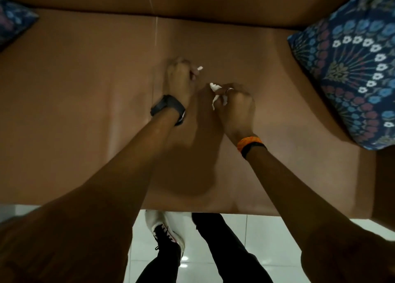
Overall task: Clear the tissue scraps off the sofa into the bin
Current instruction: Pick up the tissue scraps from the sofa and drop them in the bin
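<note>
We are leaning over the sofa (85, 94) with both hands fisted: the left hand (178, 79) is closing its grip on a small tissue scrap (199, 68) that is poking out past the fingers, and the right hand (235, 105) is clutching a bunch of tissue scraps (215, 94) that is spilling out of the fist. Because both holds are leaving loose ends exposed, we are risking bits tearing off or slipping back onto the seat on the way over. The bin is out of view, so we are also risking dropping pieces on the floor (267, 240) while looking for it.
</note>
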`<control>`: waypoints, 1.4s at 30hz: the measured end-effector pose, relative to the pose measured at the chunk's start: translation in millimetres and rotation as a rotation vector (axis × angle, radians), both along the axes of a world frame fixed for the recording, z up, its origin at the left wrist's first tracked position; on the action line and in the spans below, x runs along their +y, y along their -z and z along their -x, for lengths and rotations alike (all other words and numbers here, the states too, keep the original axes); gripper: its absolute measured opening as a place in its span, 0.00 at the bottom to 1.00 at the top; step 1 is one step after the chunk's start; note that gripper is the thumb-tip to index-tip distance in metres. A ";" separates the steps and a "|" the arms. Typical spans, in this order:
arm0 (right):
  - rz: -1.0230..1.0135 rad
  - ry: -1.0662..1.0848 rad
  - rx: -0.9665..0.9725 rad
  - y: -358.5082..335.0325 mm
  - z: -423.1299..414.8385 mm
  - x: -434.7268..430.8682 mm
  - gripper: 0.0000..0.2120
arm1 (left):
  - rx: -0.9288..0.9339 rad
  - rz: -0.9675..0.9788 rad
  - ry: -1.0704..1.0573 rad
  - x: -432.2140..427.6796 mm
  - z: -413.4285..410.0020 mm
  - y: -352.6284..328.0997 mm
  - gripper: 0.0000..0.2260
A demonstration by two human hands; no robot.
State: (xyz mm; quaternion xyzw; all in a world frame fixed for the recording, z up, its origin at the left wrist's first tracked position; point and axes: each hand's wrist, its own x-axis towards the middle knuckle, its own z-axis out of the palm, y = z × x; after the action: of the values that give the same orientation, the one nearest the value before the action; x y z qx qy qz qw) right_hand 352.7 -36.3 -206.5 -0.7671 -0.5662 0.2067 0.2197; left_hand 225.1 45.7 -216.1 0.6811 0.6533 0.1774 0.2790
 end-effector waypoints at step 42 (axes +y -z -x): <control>-0.296 -1.017 -0.095 23.1 479.6 -143.1 0.28 | 0.158 -0.219 -0.586 -321.8 483.0 17.7 0.31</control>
State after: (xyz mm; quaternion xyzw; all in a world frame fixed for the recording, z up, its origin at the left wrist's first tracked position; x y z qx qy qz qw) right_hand -126.9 -179.4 -229.5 -0.3652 -0.8990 0.1701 0.1718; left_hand -257.9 -276.1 -233.8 0.5018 0.8183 0.2657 0.0897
